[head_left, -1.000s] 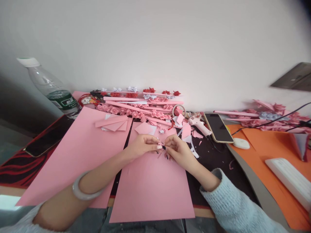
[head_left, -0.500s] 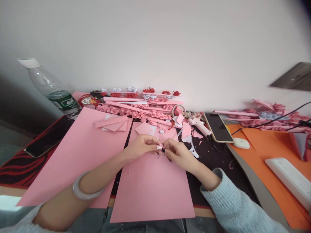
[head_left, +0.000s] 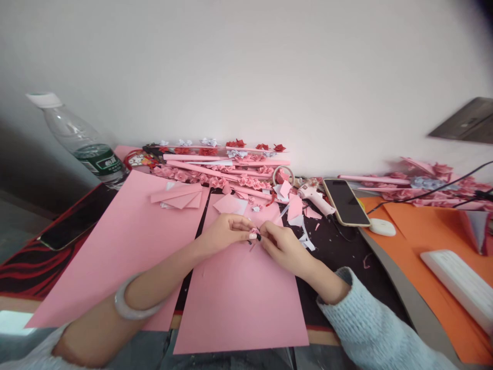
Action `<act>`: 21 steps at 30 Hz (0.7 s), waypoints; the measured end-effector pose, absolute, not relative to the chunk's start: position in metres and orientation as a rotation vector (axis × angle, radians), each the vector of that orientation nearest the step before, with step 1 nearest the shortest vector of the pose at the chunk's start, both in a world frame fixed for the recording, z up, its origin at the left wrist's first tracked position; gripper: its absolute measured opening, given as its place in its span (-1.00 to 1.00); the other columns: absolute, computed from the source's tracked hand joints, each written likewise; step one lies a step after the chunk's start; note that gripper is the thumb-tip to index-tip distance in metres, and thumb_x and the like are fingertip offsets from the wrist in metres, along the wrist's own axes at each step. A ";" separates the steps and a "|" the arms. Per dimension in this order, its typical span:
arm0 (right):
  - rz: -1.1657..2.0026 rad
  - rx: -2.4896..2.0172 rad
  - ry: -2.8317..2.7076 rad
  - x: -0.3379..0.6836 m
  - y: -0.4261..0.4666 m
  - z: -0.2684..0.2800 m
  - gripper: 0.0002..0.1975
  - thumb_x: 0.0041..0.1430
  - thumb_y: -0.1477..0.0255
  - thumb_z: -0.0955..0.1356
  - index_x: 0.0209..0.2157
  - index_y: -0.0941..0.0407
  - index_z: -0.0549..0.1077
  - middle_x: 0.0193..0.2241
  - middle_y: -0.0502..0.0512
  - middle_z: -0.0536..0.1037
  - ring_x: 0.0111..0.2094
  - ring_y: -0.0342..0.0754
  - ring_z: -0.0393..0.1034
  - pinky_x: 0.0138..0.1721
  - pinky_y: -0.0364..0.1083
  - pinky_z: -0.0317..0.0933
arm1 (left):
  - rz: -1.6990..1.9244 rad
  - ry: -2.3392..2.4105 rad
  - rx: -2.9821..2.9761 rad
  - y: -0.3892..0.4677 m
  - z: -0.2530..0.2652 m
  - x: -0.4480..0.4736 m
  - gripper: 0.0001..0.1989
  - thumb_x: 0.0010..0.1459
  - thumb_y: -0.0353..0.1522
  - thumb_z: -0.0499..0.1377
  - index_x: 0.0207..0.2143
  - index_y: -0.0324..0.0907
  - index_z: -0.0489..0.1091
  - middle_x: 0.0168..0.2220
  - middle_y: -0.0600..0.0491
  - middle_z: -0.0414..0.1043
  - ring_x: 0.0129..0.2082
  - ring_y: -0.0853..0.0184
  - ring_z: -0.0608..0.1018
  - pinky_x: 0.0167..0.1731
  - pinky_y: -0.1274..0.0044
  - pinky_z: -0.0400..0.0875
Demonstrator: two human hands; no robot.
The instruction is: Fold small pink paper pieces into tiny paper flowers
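Between the fingertips of both hands is a small pink paper flower (head_left: 254, 232), mostly covered by the fingers. My left hand (head_left: 227, 233) pinches it from the left, thumb in front. From the right, my right hand (head_left: 283, 244) has its thumb and forefinger closed on the flower's edge. A thin pink strip (head_left: 252, 247) hangs just below the fingers. Both hands are held over the upper part of a large pink paper sheet (head_left: 242, 303). Right behind them lies a folded pink paper piece (head_left: 227, 204).
A second pink sheet (head_left: 127, 246) bears a stack of pink pieces (head_left: 181, 197). Rolled paper stems with flowers (head_left: 215, 172) line the wall. Rightward are a glue gun (head_left: 316, 199), paper scraps (head_left: 296, 208), a phone (head_left: 346, 202) and orange paper (head_left: 408, 246). A water bottle (head_left: 84, 139) stands far left.
My right fingers have shifted slightly at the flower, and more of its pink petals show between the hands. Everything else looks the same.
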State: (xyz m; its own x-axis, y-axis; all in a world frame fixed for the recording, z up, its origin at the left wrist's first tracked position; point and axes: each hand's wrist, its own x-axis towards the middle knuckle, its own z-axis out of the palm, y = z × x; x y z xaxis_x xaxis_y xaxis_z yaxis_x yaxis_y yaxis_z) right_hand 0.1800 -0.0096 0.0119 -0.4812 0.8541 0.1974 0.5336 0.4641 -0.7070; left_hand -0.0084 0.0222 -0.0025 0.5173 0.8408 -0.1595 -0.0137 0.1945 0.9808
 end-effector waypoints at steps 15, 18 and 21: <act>0.702 -1.172 -2.233 0.181 -0.009 0.011 -0.86 0.14 0.61 0.17 -0.44 0.11 0.21 -0.61 -0.10 0.22 -0.59 -0.19 0.14 -0.49 -0.20 0.02 | 0.727 0.872 1.316 0.020 -0.001 -0.007 -0.79 -0.14 -0.38 0.31 -0.38 -0.27 0.47 -0.34 -0.02 0.55 -0.31 0.30 0.56 -0.22 0.48 0.42; 0.685 -1.194 -2.201 0.181 -0.009 0.011 -0.85 0.12 0.62 0.17 -0.47 0.11 0.18 -0.63 -0.12 0.17 -0.62 -0.21 0.09 -0.50 -0.21 -0.01 | 0.715 0.837 1.274 0.021 -0.002 -0.008 -0.74 -0.08 -0.32 0.29 -0.31 -0.28 0.46 -0.30 -0.05 0.54 -0.28 0.26 0.57 -0.22 0.45 0.44; 0.685 -1.201 -2.176 0.181 -0.009 0.010 -0.83 0.11 0.63 0.17 -0.50 0.11 0.15 -0.64 -0.14 0.12 -0.62 -0.22 0.04 -0.52 -0.22 -0.03 | 0.691 0.832 1.225 0.021 0.001 -0.008 -0.71 0.05 -0.24 0.18 -0.28 -0.30 0.44 -0.29 -0.09 0.54 -0.30 0.23 0.59 -0.27 0.43 0.47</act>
State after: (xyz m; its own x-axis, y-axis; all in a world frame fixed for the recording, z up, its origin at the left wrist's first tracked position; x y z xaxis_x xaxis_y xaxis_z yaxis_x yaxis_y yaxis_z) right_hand 0.1813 -0.0089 0.0105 -0.4450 0.8676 0.2219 0.5839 0.4690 -0.6627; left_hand -0.0081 0.0213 0.0007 0.5342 0.8280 -0.1708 -0.0160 0.2119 0.9772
